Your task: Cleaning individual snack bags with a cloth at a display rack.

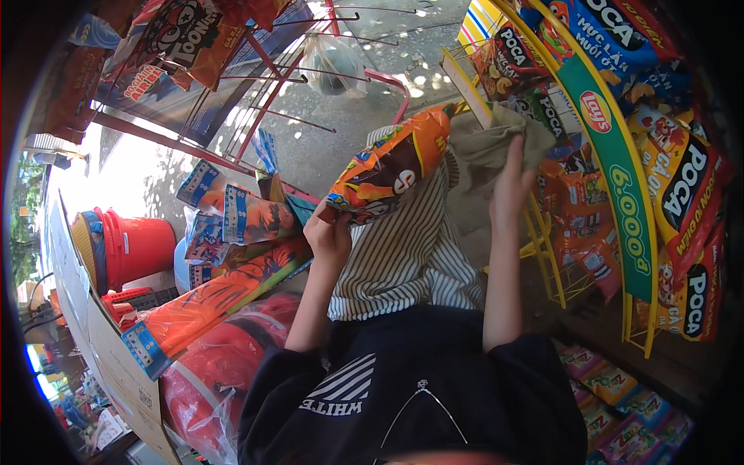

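My left hand [329,235] grips the lower end of an orange and brown snack bag [395,165], which lies tilted over my striped trousers. My right hand [511,180] holds a crumpled olive-grey cloth [494,139] beside the yellow snack rack, its fingers partly behind and against the fabric. The bag's upper end comes close to the cloth; I cannot tell whether they touch.
A yellow wire rack [633,244] of snack bags curves along the right. Red metal racks with hooks [273,78] stand at the upper left. Rolled orange packages [215,290], a red bucket [139,241] and a plastic-wrapped red item [218,369] are at left.
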Demonstrator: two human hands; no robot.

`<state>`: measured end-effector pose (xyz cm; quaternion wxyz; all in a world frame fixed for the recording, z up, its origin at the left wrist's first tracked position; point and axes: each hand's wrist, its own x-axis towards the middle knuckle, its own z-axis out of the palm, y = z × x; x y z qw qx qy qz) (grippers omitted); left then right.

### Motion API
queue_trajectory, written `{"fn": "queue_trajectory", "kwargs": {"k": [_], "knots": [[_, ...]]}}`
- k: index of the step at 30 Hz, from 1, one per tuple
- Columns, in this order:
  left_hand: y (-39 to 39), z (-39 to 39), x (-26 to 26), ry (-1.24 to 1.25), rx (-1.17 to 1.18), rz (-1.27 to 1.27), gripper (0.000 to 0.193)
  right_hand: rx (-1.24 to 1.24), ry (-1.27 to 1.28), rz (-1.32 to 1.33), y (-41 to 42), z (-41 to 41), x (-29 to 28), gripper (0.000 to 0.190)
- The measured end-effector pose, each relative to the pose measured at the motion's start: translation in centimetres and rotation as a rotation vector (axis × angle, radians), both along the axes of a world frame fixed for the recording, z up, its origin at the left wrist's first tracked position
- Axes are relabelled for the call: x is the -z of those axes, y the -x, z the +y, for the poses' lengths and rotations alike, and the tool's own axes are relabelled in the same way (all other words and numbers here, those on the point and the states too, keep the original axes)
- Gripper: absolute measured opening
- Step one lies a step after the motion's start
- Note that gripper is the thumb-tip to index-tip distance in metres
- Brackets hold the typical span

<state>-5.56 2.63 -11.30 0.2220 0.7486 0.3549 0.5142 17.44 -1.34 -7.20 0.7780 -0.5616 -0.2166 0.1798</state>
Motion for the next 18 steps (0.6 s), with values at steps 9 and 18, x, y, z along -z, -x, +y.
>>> {"fn": "queue_trajectory", "kwargs": {"k": [9,18], "knots": [[-0.2,0.2,1.2,-0.270,0.159,0.365,0.016,-0.645,0.254,-1.044,6.3,0.0,-3.2,0.038],[0.7,-1.2,1.5,0.048,0.162,0.097,0.033,-0.328,0.378,-0.911,2.8,0.6,-1.2,0.040]]}}
